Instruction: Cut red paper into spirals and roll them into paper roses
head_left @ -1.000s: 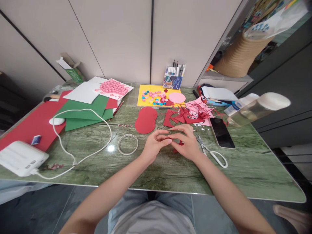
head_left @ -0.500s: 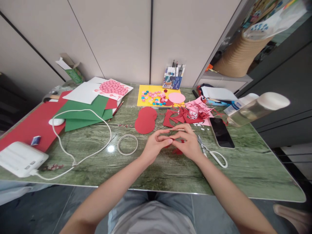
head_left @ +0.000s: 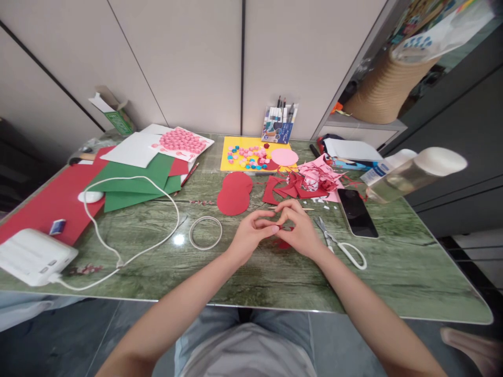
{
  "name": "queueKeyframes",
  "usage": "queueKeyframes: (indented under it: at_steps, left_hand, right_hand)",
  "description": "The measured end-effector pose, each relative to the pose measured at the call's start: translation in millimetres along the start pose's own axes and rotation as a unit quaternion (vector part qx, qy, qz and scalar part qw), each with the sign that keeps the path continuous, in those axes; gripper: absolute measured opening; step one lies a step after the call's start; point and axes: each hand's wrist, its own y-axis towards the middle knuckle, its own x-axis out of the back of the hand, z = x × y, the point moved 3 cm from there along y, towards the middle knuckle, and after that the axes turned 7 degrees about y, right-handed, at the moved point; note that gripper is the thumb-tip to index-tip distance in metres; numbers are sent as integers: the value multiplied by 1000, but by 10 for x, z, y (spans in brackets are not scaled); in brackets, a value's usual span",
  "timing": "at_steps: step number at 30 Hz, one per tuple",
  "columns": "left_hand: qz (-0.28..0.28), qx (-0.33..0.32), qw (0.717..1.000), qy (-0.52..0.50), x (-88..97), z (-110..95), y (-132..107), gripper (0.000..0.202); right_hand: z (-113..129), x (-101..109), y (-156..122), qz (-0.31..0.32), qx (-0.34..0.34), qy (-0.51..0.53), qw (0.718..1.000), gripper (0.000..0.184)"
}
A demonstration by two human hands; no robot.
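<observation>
My left hand (head_left: 251, 233) and my right hand (head_left: 299, 230) meet over the middle of the table, thumbs and fingertips together. Both are closed in a pinch on a small piece of red paper, mostly hidden by the fingers. Right under them lies a red paper scrap (head_left: 285, 243). A thin wooden stick (head_left: 308, 209) lies just beyond my right hand. To the right are scissors (head_left: 341, 248) with white handles, lying on the table. Red paper circles (head_left: 233, 196) overlap beyond my left hand, and a roll of tape (head_left: 205, 233) lies to its left.
Red and pink paper scraps (head_left: 310, 180) are heaped behind the hands. A yellow sheet (head_left: 228, 165) bears coloured balls. At right are a phone (head_left: 357, 212) and a bottle (head_left: 416, 175). A white cable (head_left: 173, 201) loops from a power bank (head_left: 37, 256) at left, near green paper (head_left: 129, 183).
The fingers of my right hand have bent inward, and its index finger is now more curled toward the left fingertips. My left hand stays almost where it was.
</observation>
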Motion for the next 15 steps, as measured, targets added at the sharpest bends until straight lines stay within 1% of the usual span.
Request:
queueKeyframes:
  at_steps: [5, 11, 15]
  left_hand:
    - [-12, -5, 1000, -17, 41, 6, 20, 35]
    - [-28, -9, 999, -17, 73, -18, 30, 34]
    - [-19, -14, 999, 22, 84, -41, 27, 35]
  right_hand:
    - [5, 55, 20, 21, 15, -51, 998, 9]
    - [-19, 113, 28, 33, 38, -70, 996, 11]
    - [-28, 100, 23, 37, 46, -77, 995, 11]
